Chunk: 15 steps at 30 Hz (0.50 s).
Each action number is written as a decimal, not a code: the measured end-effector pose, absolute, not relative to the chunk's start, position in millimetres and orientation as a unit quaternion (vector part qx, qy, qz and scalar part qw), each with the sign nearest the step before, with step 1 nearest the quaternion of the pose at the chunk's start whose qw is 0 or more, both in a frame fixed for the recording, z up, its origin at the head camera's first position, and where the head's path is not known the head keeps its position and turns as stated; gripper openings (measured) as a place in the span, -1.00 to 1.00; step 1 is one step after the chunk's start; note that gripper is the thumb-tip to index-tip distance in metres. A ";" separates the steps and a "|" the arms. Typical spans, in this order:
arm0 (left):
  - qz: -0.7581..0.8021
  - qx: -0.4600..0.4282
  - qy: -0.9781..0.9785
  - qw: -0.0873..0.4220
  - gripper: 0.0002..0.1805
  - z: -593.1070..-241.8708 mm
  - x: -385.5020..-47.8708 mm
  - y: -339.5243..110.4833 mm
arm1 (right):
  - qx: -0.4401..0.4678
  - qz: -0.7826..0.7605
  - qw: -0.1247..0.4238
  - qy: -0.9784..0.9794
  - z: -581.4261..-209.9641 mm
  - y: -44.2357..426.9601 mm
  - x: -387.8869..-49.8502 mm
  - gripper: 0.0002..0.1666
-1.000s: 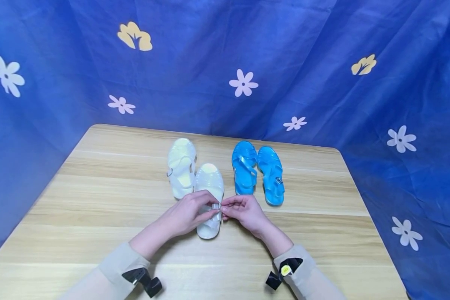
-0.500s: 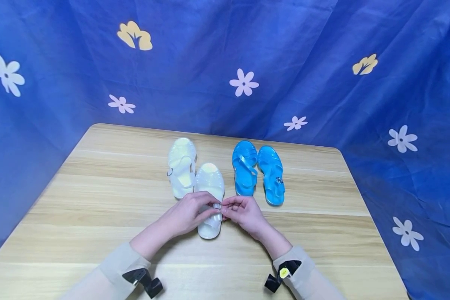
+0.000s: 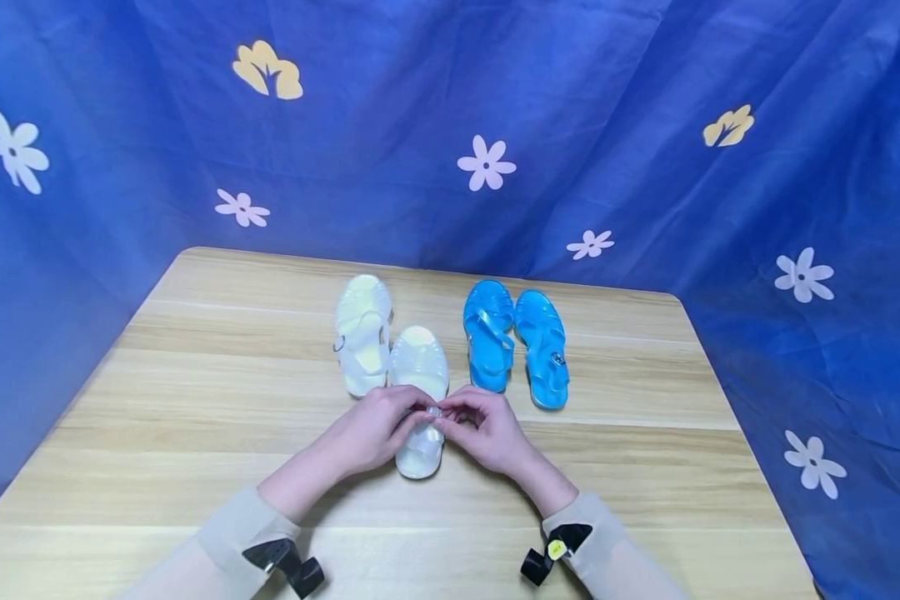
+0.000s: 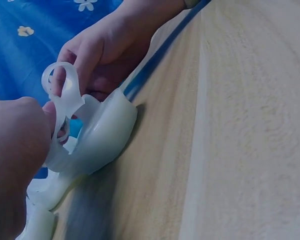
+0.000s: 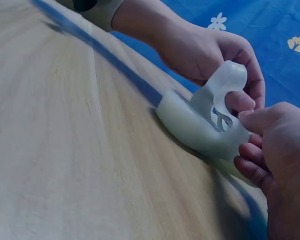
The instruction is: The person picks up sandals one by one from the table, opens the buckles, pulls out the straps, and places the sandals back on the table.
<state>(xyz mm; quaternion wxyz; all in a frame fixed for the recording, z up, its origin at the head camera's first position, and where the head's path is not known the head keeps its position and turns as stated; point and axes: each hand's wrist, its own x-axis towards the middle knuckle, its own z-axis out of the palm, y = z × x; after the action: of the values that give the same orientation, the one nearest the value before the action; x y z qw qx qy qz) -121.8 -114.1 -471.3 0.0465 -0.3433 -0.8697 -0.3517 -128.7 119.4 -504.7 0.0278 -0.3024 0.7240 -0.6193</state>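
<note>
Two white jelly sandals lie on the table. Over the nearer white sandal both hands meet at its ankle strap, which stands up in a loop. My left hand pinches the strap from the left. From the right, my right hand pinches the strap near its end with thumb and fingertips. In the left wrist view the strap loop rises between the two hands. Fingers hide the buckle in the head view. The other white sandal lies just behind, to the left, with its strap across it.
A pair of blue sandals stands at the back right: the left blue sandal and the right blue sandal, which has a buckle at its side. The wooden table ends at a blue flowered curtain.
My right hand has shifted slightly left, so its fingertips now lie over the strap and meet the left fingertips. The silvery buckle part seen before is covered. The other sandals stay put.
</note>
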 end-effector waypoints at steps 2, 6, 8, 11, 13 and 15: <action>-0.349 -0.341 -0.872 0.040 -0.90 -471.9 -121.5 -113.2 | -0.317 -0.620 0.021 0.718 -506.5 119.5 -130.5 -0.79; -0.370 -0.332 -0.868 0.027 -0.91 -473.6 -121.9 -113.4 | -0.332 -0.629 0.014 0.703 -510.1 121.6 -133.1 -0.79; -0.385 -0.328 -0.863 0.023 -0.92 -473.8 -122.6 -114.5 | -0.334 -0.630 0.010 0.701 -511.3 122.9 -134.1 -0.78; -0.399 -0.328 -0.856 0.022 -0.93 -472.6 -124.2 -116.3 | -0.331 -0.628 0.011 0.705 -512.5 124.3 -134.9 -0.78; -0.399 -0.330 -0.855 0.019 -0.94 -471.5 -125.1 -117.3 | -0.330 -0.622 0.013 0.710 -512.7 124.4 -134.9 -0.78; -0.399 -0.332 -0.855 0.017 -0.93 -470.3 -125.3 -117.8 | -0.326 -0.619 0.017 0.714 -512.8 124.4 -134.2 -0.78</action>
<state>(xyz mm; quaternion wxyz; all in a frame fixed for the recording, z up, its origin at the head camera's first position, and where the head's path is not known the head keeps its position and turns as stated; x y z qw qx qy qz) -125.3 -117.8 -470.3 0.0170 -0.3315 -0.8547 -0.3991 -134.2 124.4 -512.8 0.0171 -0.3263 0.7139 -0.6194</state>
